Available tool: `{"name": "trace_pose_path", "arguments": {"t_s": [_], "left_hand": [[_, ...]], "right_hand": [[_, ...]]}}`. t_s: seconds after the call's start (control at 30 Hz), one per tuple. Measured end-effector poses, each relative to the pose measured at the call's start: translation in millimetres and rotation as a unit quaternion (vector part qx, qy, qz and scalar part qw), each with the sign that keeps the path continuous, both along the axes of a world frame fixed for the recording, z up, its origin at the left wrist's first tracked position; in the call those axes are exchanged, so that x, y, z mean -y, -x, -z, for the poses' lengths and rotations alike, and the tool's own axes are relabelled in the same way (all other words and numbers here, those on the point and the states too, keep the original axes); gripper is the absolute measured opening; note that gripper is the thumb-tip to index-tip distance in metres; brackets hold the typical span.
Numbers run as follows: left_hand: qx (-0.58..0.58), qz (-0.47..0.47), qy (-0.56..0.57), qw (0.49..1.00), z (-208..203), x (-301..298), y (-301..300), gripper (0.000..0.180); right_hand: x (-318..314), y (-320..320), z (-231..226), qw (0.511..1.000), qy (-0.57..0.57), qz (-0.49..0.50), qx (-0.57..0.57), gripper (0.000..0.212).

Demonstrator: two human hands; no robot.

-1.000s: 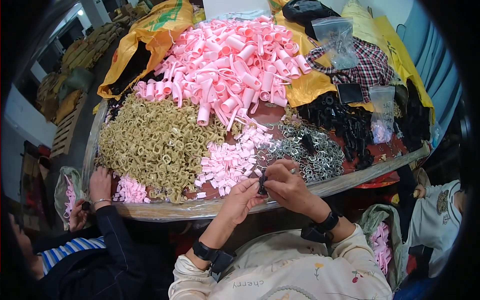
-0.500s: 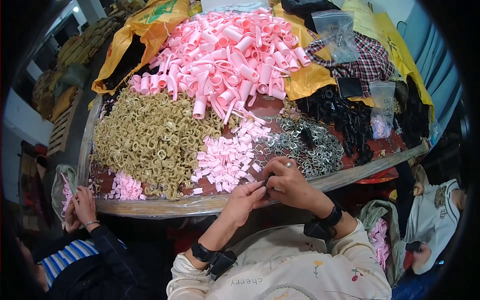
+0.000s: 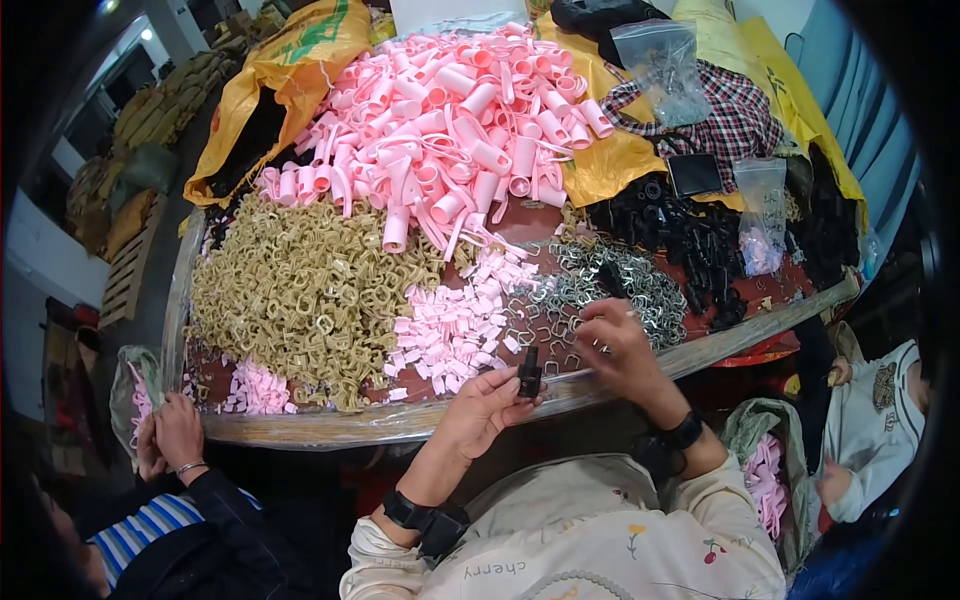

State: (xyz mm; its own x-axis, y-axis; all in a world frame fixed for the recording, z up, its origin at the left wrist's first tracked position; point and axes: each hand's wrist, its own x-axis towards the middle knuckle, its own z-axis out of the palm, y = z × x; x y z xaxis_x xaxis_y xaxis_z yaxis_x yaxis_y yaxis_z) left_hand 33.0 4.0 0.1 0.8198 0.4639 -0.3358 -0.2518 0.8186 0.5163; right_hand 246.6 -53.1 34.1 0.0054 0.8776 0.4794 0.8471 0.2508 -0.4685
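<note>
Between the thumb and fingers of my left hand (image 3: 487, 408) stands a black plastic fitting (image 3: 530, 373), stepped and narrower at its top, held over the table's front edge. To the right, my right hand (image 3: 622, 348) is lifted at the near side of a pile of silvery U-shaped metal clips (image 3: 648, 300). Its fingers are loosely bent and a little apart, with nothing visible in them; motion blurs them slightly. Small pale pink plastic pieces (image 3: 450, 335) lie spread just beyond my left hand.
Tan plastic clips (image 3: 300, 290) are heaped at the left, pink tubes with straps (image 3: 450, 120) at the back. Black fittings (image 3: 690, 235) lie at the right beside a clear bag (image 3: 762, 215). A wooden rim (image 3: 330, 428) edges the table. Another person's hands (image 3: 172, 438) are at the left.
My right hand has come away from my left and moved right and up to the metal clips. The black fitting, mostly hidden between both hands before, now shows in my left hand.
</note>
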Motion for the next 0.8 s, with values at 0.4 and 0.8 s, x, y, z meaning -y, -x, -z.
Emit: {"name": "trace_pose_path", "arguments": {"t_s": [0.4,0.8], "left_hand": [[0.03,0.023,0.019,0.999,-1.4,3.7,-8.4,0.026],[0.018,-0.021,-0.008,1.0,-1.0,-0.3,-22.4,0.027]], "right_hand": [[-2.0,-59.7,37.4,0.963,0.09,0.155,0.203,0.01],[2.7,-43.1,21.7,0.833,0.208,-0.032,-0.512,0.011]]}}
